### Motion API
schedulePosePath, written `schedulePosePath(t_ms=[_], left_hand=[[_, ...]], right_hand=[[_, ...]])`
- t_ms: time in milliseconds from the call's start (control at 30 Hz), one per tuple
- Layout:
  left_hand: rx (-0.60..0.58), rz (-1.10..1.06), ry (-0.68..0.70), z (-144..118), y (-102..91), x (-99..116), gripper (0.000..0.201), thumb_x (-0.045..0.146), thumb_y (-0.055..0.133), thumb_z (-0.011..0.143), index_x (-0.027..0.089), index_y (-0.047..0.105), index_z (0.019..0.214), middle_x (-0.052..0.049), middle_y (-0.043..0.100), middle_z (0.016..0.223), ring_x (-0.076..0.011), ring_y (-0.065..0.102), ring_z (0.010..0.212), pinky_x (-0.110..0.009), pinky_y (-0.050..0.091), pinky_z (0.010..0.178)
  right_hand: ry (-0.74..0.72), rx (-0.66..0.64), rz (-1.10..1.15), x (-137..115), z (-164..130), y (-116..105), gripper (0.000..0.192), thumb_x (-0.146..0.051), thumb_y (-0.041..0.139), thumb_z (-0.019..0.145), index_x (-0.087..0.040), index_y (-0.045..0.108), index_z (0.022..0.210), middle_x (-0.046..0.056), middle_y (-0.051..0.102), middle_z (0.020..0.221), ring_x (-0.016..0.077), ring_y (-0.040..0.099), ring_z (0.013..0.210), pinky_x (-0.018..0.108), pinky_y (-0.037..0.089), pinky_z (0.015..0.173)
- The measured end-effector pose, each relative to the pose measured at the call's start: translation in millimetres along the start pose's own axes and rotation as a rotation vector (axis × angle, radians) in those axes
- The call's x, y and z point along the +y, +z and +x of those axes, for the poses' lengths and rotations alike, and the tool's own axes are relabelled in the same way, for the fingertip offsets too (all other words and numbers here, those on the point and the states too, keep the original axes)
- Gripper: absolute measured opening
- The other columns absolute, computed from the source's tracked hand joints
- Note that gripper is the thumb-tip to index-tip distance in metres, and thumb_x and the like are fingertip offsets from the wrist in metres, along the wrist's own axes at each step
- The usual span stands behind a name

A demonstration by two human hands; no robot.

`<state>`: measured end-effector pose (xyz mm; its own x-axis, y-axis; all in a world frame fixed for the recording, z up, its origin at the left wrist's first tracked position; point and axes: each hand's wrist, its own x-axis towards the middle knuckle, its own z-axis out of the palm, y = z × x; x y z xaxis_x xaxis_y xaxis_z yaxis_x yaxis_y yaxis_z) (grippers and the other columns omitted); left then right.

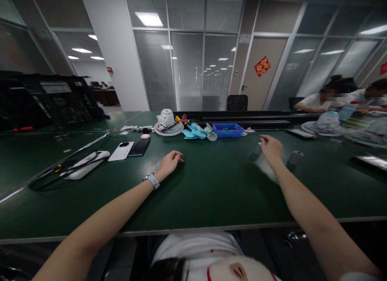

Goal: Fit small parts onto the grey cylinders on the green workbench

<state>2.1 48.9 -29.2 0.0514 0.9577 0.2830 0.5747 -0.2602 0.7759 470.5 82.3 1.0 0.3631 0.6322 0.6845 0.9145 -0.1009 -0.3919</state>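
Seemingly both hands, left (171, 162) and right (271, 149), on green table (217, 184).

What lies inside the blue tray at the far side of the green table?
Inside the blue tray only small dark and coloured bits show above the rim; the near wall covers the rest, so they cannot be identified.

A dark green surface (211, 184) carries two phones (129, 149), a white fan grille (168, 127), pale blue fan blades (196, 132), a blue tray (227, 130) and what may be a small tape roll (295, 156).
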Motion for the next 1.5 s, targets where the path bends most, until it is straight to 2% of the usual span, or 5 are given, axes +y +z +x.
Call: schedulePosePath(t_ms=[133,767,1000,1367,1500], left_hand=[[0.006,0.01,0.002,1,0.1,-2,0.031,0.041,0.046,0.089,0.021,0.065,0.103,-0.004,0.077,0.084,-0.0212,0.071,0.083,-0.031,0.049,0.073],[0.011,-0.017,0.003,2,2.6,-3,0.032,0.043,0.047,0.087,0.021,0.066,0.101,-0.003,0.075,0.075,-0.0204,0.07,0.077,-0.03,0.049,0.073],[0.042,-0.021,-0.012,3,4.1,-5,0.031,0.052,0.048,0.087,0.023,0.054,0.076,0.0,0.072,0.069,-0.0194,0.067,0.071,-0.029,0.046,0.07],[0.036,-0.04,-0.005,3,2.8,-5,0.019,0.035,0.046,0.085,0.023,0.047,0.07,0.001,0.07,0.067,-0.0187,0.067,0.072,-0.029,0.045,0.071],[0.042,-0.077,-0.012,2,2.8,-3,0.012,0.029,0.045,0.083,0.023,0.045,0.073,0.002,0.068,0.064,-0.0179,0.067,0.069,-0.028,0.045,0.07]], right_hand=[[0.066,-0.048,0.009,16,-1,7,0.035,-0.029,0.05,0.087,-0.018,0.075,0.109,0.011,0.074,0.098,0.0241,0.065,0.086,0.035,0.047,0.079],[0.247,-0.147,-0.027,11,-2,11,0.03,-0.041,0.057,0.085,-0.022,0.076,0.099,0.012,0.073,0.099,0.0281,0.066,0.091,0.038,0.049,0.079],[0.268,-0.145,0.061,15,-3,15,0.035,-0.045,0.067,0.078,-0.02,0.075,0.102,0.012,0.073,0.099,0.0271,0.067,0.089,0.037,0.05,0.079],[0.283,-0.129,0.088,21,-3,25,0.034,-0.048,0.067,0.079,-0.021,0.071,0.099,0.01,0.073,0.1,0.0263,0.068,0.091,0.036,0.049,0.08],[0.323,-0.087,0.223,37,-3,37,0.048,-0.054,0.073,0.069,-0.02,0.064,0.102,0.009,0.074,0.09,0.0243,0.068,0.083,0.036,0.05,0.078]])
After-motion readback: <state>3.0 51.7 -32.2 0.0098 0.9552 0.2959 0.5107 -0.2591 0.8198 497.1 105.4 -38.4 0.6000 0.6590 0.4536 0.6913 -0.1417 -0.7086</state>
